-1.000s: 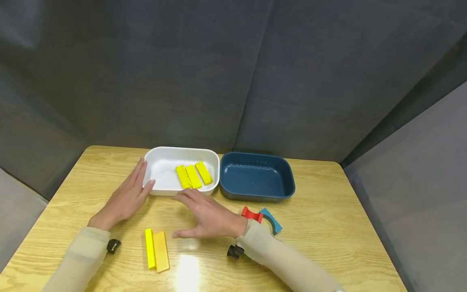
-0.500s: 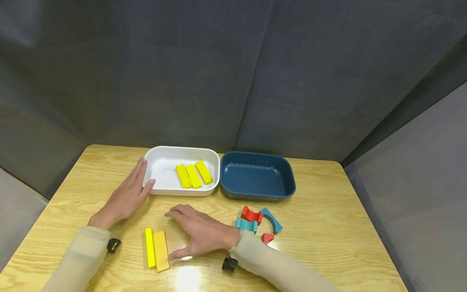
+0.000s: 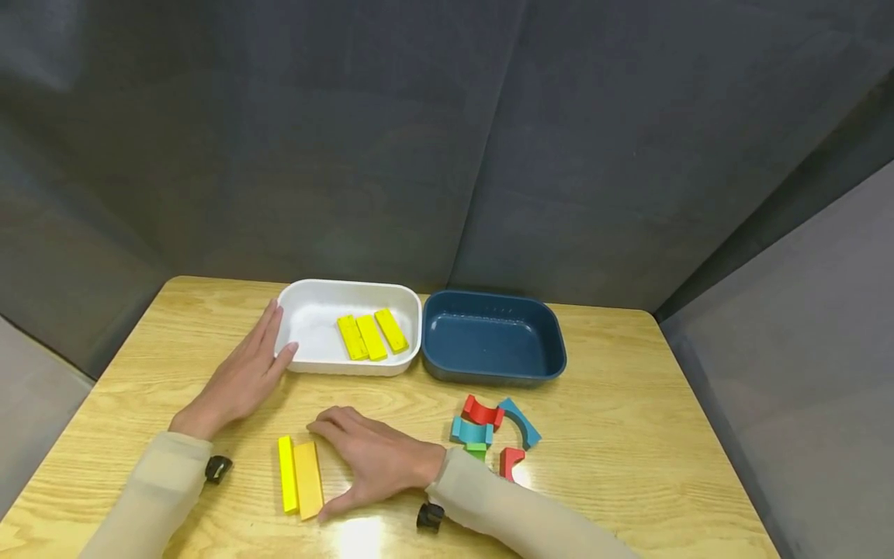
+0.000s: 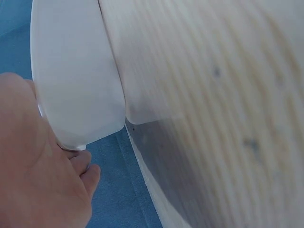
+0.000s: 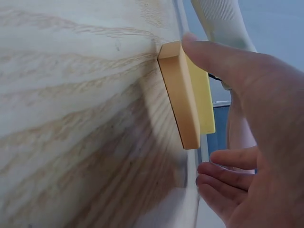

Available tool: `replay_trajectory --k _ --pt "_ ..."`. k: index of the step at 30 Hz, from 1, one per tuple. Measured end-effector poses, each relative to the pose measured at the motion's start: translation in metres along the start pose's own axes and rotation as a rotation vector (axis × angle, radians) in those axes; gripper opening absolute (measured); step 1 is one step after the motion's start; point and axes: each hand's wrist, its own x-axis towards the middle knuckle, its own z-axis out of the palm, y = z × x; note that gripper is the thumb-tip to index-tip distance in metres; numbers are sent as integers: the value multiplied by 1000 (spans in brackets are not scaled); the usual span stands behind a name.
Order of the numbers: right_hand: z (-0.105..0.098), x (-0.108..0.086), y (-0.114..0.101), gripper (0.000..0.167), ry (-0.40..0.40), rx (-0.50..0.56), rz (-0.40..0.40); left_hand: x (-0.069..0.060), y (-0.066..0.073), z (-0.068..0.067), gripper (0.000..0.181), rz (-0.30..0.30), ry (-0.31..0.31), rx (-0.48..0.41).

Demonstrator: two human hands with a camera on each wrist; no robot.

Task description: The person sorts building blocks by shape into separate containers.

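Observation:
My left hand (image 3: pixel 239 380) rests against the left end of the white bin (image 3: pixel 300 361), fingers extended along its outer wall and thumb at the near corner. Several yellow blocks (image 3: pixel 371 337) lie in that bin's right half. Over the table my right hand (image 3: pixel 380 458) spreads around an orange block (image 3: pixel 308 481), thumb by its near end and fingertips by its far end. The right wrist view shows nothing pinched between thumb and fingers. A yellow block (image 3: pixel 288 475) stands along the orange block's left side.
A dark blue bin (image 3: pixel 492 373) stands against the white one on its right. In front of it lie red (image 3: pixel 483 411), blue (image 3: pixel 520 423), light-blue (image 3: pixel 471 431) and green (image 3: pixel 477 450) blocks, plus another red arch (image 3: pixel 511 461). Grey curtain hangs behind the table.
My right hand has moved left and nearer from the white bin's front to the orange block, uncovering the light-blue, green and second red blocks. The left hand has stayed in place.

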Motion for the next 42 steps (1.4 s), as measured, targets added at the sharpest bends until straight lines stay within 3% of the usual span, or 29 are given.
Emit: replay_trajectory --k 20,42 --pt "4 12 -4 116 -72 -32 -12 2 -2 0 81 10 11 -4" --pt "8 14 -7 99 -29 -82 -28 0 -4 3 82 7 13 -9"
